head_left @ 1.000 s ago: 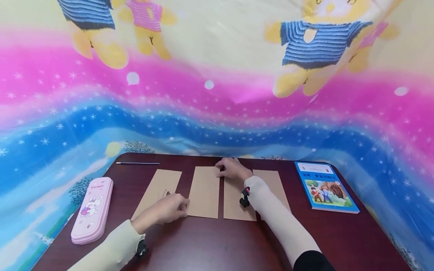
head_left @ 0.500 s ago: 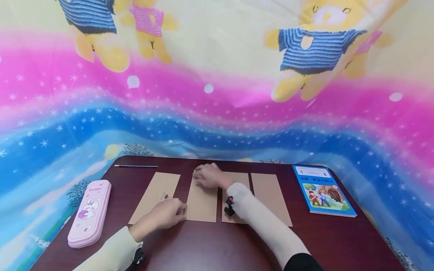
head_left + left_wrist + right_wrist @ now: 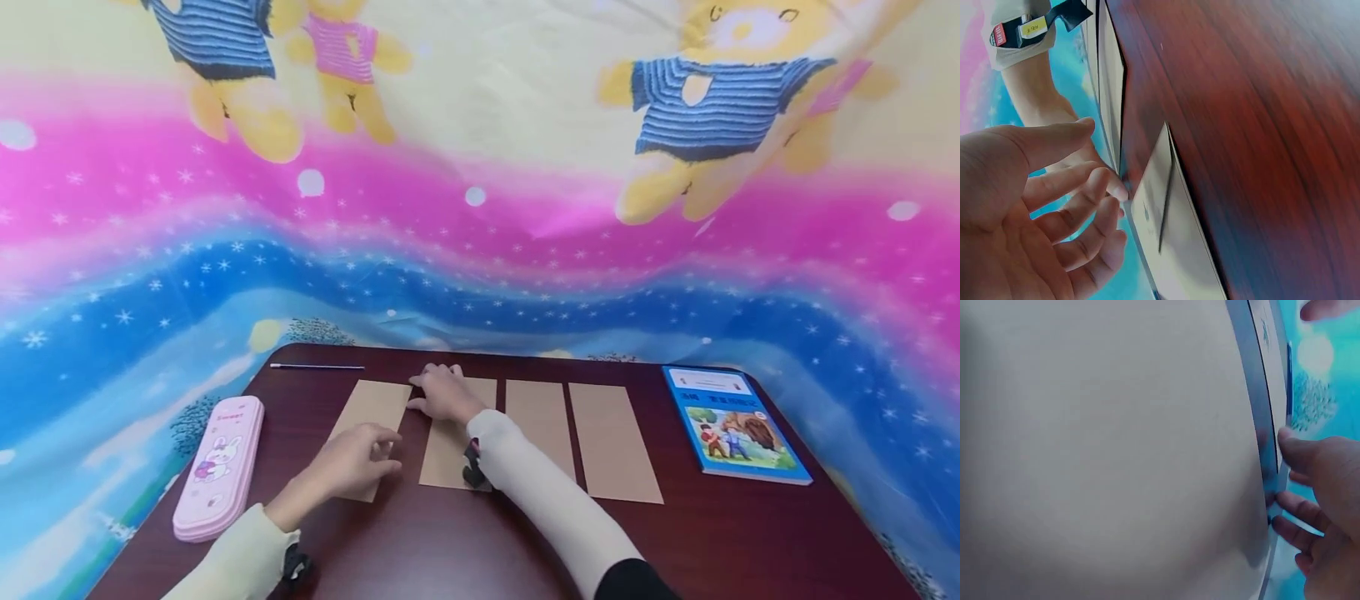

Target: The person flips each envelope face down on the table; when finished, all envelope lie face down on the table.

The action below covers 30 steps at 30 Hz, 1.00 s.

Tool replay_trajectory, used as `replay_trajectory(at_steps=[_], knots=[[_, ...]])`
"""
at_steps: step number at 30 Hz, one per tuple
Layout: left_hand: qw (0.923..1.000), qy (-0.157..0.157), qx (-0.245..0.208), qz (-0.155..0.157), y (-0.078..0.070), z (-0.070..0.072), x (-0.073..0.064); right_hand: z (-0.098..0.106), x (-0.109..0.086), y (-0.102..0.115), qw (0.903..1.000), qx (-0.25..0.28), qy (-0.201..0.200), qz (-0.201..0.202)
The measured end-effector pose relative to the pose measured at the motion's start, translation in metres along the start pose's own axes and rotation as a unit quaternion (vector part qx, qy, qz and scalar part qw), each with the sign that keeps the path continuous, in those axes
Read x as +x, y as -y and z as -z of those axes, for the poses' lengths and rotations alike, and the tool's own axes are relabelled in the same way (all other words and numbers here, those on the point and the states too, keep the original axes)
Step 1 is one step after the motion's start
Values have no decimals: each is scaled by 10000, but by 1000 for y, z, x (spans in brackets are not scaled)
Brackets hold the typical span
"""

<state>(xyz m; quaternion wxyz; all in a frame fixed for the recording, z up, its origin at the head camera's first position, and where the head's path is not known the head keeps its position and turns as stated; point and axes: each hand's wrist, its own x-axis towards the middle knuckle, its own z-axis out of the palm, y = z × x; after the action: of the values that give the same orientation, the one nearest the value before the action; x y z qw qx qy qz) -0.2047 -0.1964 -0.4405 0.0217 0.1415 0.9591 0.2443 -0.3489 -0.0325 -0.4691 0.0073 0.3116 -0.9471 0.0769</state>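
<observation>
Several brown kraft-paper cards lie in a row on the dark wooden table. My right hand [image 3: 444, 393] reaches across the second card [image 3: 442, 454] from the left. Its thumb and forefinger are at the far right corner of the leftmost card [image 3: 367, 400], spread apart; whether they touch it I cannot tell. My left hand [image 3: 348, 458] is over the near part of that leftmost card, with loosely bent fingers and nothing in them, as the left wrist view also shows. A thin loose layer [image 3: 1155, 184] stands slightly off a card there. Two more cards, a third [image 3: 536, 425] and a rightmost one [image 3: 617, 442], lie further right.
On the left lies a pink pencil case [image 3: 220, 467] with a rabbit print. A thin pencil-like stick [image 3: 317, 366] lies near the table's far edge. At the right is a blue picture-covered book [image 3: 735, 425]. A patterned curtain [image 3: 480, 275] hangs behind the table [image 3: 465, 550].
My right hand has moved left, from the gap between the second and third cards to the leftmost card's corner. My left hand has drawn back from the second card's near corner, its fingers loosening.
</observation>
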Motion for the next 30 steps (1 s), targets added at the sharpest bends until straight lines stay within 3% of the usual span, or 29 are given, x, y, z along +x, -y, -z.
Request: replay_trajectory(at_steps=[4, 8, 15, 24, 30], knots=[[9996, -130, 148, 192, 8, 7, -2, -2, 10, 3, 9997, 182, -67, -140], [9997, -138, 197, 75, 10, 11, 0, -3, 16, 5, 9991, -22, -121, -414], [9991, -287, 278, 147, 17, 10, 0, 0, 15, -8, 9977, 178, -136, -634], [9979, -234, 549, 270, 33, 15, -5, 1, 13, -22, 9961, 502, -112, -721], [9969, -18, 720, 317, 46, 18, -11, -4, 14, -20, 9957, 476, 8, -789]])
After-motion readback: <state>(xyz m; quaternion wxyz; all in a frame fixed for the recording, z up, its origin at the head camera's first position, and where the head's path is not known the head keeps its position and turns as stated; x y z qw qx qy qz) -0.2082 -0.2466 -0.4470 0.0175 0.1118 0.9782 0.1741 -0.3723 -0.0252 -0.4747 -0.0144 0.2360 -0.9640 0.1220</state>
